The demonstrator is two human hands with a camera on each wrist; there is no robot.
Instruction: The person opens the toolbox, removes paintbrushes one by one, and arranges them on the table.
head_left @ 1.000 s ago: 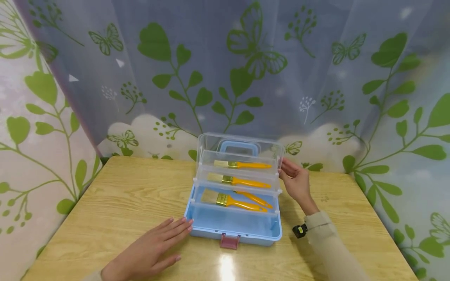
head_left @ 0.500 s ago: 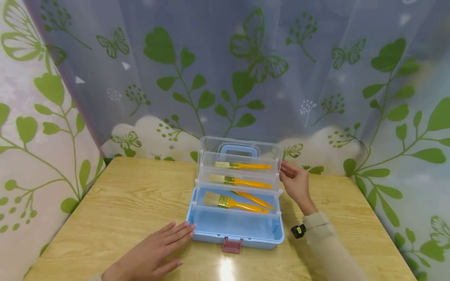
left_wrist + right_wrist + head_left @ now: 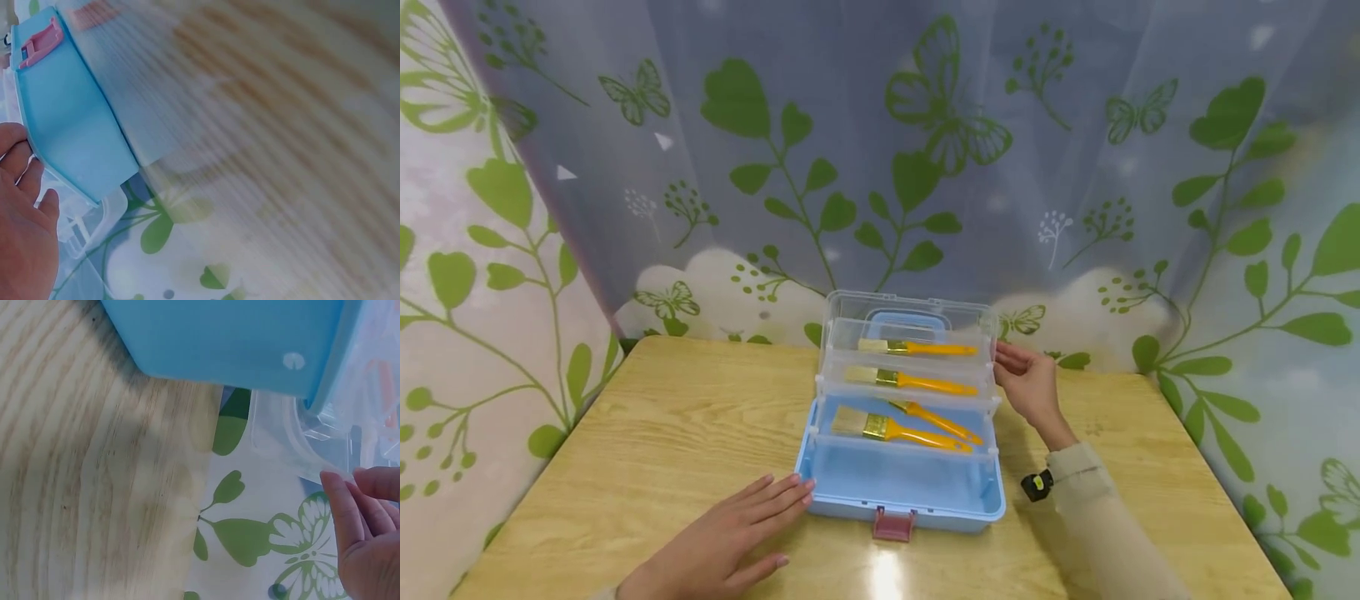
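Nothing much is shifting: my left grip (image 3: 718, 546) is still lying flat, fingers spread on the counter (image 3: 647, 433), fingertips touching the blue box (image 3: 902, 483); my right grip (image 3: 1028, 385) is touching, fingers relaxed, its clear tray (image 3: 910, 379) edge.

Storage boxes: one, the blue storage box (image 3: 901, 487)
Clear trays: two, the upper tray (image 3: 910, 332) and the middle tray (image 3: 907, 397)
Paintbrushes: four, top brush (image 3: 916, 347), second brush (image 3: 912, 381), thin brush (image 3: 936, 421), wide brush (image 3: 895, 431)
Latches: one pink latch (image 3: 893, 524)
Hands: two, left hand (image 3: 718, 546), right hand (image 3: 1028, 387)
Tables: one wooden table (image 3: 647, 433)
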